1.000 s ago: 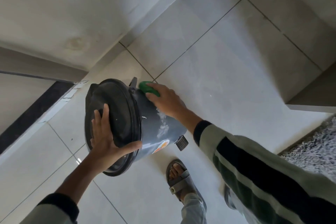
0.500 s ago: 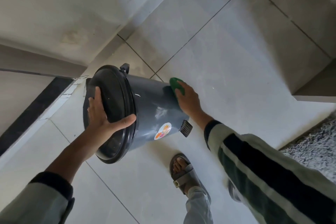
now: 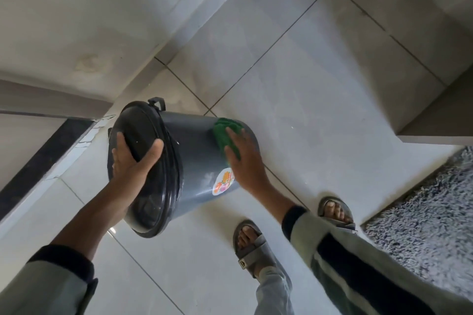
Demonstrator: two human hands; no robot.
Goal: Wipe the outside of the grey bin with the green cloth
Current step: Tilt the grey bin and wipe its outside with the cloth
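Two sandalled feet (image 3: 252,245) on the tiled floor (image 3: 320,100), shaggy grey mat (image 3: 430,225) at the right edge. Left hand (image 3: 133,161) grips the black lid (image 3: 143,166), fingers spread and clamped over its rim. Grey bin (image 3: 192,158) tilted on its side, lid toward the camera, sticker (image 3: 224,183) on the wall. Right hand (image 3: 243,158) flat, fingers apart, pressing the green cloth (image 3: 225,135) on the bin's upper side near the base. Wall (image 3: 76,20) beyond.
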